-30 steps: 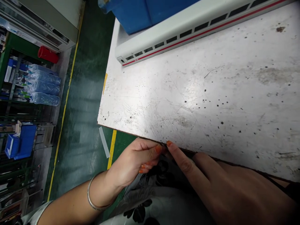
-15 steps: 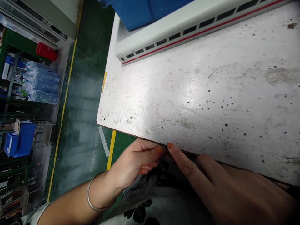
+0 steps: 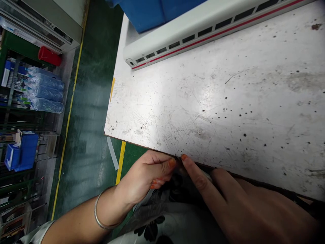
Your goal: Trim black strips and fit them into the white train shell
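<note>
My left hand [image 3: 152, 171] is closed just below the front edge of the white table [image 3: 162, 112], the thumb pressed against curled fingers. Whatever lies in that pinch, if anything, cannot be made out. Beside it my right hand [image 3: 238, 200] has its index finger stretched out, the tip at the table edge close to the left thumb. The right hand's other fingers are bent and partly hidden at the edge. Farther back on the tabletop lies a long white model train car [image 3: 182, 42] with dark windows and a red stripe.
A blue bin [image 3: 149, 13] rests behind the train car. Left of the table runs a green floor [image 3: 88, 101] with yellow lines. Beyond it are shelves with wrapped water bottles [image 3: 47, 89], a red bucket [image 3: 49, 56] and blue boxes [image 3: 26, 149].
My right hand has shifted very slightly to the left along the table edge. My left hand keeps its place, and the view has barely moved.
</note>
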### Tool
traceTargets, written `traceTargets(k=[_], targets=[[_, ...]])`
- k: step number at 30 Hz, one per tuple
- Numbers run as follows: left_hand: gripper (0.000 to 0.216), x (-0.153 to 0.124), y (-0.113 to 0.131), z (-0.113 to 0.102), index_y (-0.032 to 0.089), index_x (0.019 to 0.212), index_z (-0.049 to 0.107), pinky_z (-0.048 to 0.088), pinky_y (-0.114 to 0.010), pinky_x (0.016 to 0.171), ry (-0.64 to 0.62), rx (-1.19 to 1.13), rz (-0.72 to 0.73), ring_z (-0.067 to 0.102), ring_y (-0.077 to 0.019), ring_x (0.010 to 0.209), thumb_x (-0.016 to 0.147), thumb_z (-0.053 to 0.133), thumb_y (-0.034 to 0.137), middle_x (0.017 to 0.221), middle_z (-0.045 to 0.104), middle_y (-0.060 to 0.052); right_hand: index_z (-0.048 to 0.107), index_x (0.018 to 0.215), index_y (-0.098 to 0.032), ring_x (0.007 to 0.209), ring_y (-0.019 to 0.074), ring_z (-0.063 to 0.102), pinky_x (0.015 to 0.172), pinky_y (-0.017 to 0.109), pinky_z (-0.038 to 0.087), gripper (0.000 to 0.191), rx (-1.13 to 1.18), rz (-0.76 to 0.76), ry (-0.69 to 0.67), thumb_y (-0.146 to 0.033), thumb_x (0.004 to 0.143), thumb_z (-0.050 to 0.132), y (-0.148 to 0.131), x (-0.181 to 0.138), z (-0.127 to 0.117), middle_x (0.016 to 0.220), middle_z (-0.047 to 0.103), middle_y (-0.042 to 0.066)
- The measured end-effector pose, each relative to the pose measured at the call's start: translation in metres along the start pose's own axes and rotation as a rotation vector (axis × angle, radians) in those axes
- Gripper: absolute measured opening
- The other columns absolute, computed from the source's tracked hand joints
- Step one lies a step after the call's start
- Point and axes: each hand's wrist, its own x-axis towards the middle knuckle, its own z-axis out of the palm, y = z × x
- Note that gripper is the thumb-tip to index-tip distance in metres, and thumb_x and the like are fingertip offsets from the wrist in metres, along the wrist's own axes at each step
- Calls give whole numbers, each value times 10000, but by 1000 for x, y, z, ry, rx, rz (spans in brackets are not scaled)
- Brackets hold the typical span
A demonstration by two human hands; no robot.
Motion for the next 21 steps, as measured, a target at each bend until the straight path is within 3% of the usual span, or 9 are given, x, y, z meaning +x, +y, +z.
traceTargets(k=[9,15,19,21], targets=[[410,1,1,1,161,587,383,115,-196,424,4,-7,-2,185,-40,475,907,589,312,540,283,61,508,1405,-106,380,119,440,351,290,301,609,17,21,18,-181,801,522,1,-3,1,657,540,-19],[382,0,1,1,159,605,405,116,-193,421,14,-5,-17,185,-37,470,905,592,305,541,277,65,544,1362,-57,335,129,420,309,295,274,591,48,2,41,-358,862,455,0,0,4,596,496,-7],[402,0,0,0,161,598,388,117,-196,423,12,5,-15,187,-38,473,907,595,315,542,278,63,563,1330,-25,304,150,377,266,307,209,587,56,3,135,-354,867,413,-1,-1,9,561,468,-1],[408,1,0,0,163,597,385,116,-197,423,9,4,-11,187,-39,473,910,594,321,541,278,63,554,1336,-12,304,145,375,268,297,216,585,42,3,115,-340,868,427,-1,0,8,560,468,-2]])
